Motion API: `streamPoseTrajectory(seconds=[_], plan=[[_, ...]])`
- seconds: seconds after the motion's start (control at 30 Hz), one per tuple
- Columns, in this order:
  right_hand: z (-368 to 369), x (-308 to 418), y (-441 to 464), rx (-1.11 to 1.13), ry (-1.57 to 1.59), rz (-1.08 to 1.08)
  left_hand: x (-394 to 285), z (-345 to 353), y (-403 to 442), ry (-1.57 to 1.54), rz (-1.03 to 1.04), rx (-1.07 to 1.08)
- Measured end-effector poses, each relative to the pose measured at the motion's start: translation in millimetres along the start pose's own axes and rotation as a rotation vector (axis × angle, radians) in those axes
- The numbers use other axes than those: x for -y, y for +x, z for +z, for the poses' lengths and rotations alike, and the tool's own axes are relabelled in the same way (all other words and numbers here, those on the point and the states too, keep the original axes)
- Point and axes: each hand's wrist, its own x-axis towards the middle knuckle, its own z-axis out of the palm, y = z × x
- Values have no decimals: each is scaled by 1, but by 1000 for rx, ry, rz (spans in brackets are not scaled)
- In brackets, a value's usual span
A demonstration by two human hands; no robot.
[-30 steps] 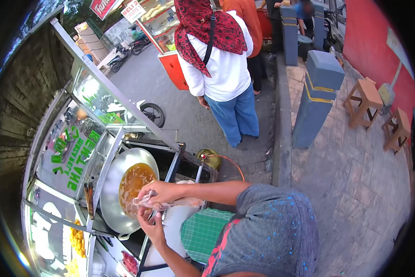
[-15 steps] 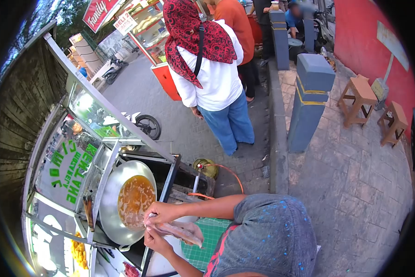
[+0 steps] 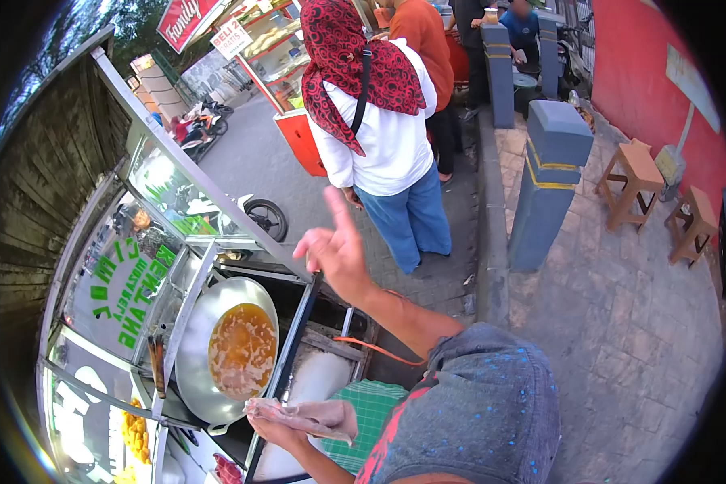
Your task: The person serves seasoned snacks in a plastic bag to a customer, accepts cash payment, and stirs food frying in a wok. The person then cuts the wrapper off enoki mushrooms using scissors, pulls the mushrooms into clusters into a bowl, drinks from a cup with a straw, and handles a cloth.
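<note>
My left hand (image 3: 276,431) grips a crumpled pale pink cloth (image 3: 318,418) beside the lower rim of a metal wok (image 3: 193,347). Brown, bubbling oil (image 3: 243,351) lies in the wok, with pale foam on it. My right hand (image 3: 334,254) is raised above and to the right of the wok, holding nothing, one finger stretched out and the others loosely bent. Under the cloth and to its right, a green checked cloth (image 3: 367,403) lies beside a pale work surface (image 3: 321,377).
A glass-sided cart frame (image 3: 193,173) rises at the left, with fried food (image 3: 135,436) behind the lower glass. A person in a white top (image 3: 391,149) stands on the street ahead. A grey post (image 3: 547,194) and brown stools (image 3: 631,185) stand to the right.
My right hand has let go of the pink cloth and risen away from my left hand, which keeps hold of it. The cloth now sits lower, near the wok's bottom edge.
</note>
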Motion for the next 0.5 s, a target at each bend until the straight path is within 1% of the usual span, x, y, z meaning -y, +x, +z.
streamPoseTrajectory(seconds=[0.03, 0.1, 0.13, 0.17, 0.2, 0.23, 0.3, 0.33, 0.37, 0.4, 0.43, 0.47, 0.5], plan=[[1, -19, -8, 137, -131, 16, 9, -7, 7, -18, -9, 57], [4, -52, -49, 485, -383, 166, 7, 16, -8, -189, -61, 83], [11, -36, -65, 751, -529, 313, 10, 21, -10, -258, -103, 113], [13, -44, -84, 924, -614, 363, 12, 27, -15, -323, -144, 141], [11, -65, -111, 974, -610, 321, 7, 35, -26, -448, -212, 289], [8, -84, -130, 1025, -605, 279, 15, 33, -25, -373, -145, 374], [5, -98, -144, 998, -684, 165, 19, 35, -32, -219, -13, 529], [4, -105, -149, 994, -717, 110, 20, 34, -36, -70, 48, 464], [5, -93, -138, 977, -734, 259, 16, 41, -36, -129, 9, 390], [3, -85, -122, 857, -689, 274, 14, 38, -38, -177, -35, 304], [0, -77, -97, 606, -562, 208, 11, 30, -39, -215, -80, 207], [-1, -72, -73, 337, -418, 99, 12, 19, -33, -218, -57, 186], [-1, -46, -39, 97, -312, -37, 5, 16, -31, -218, -37, 171]])
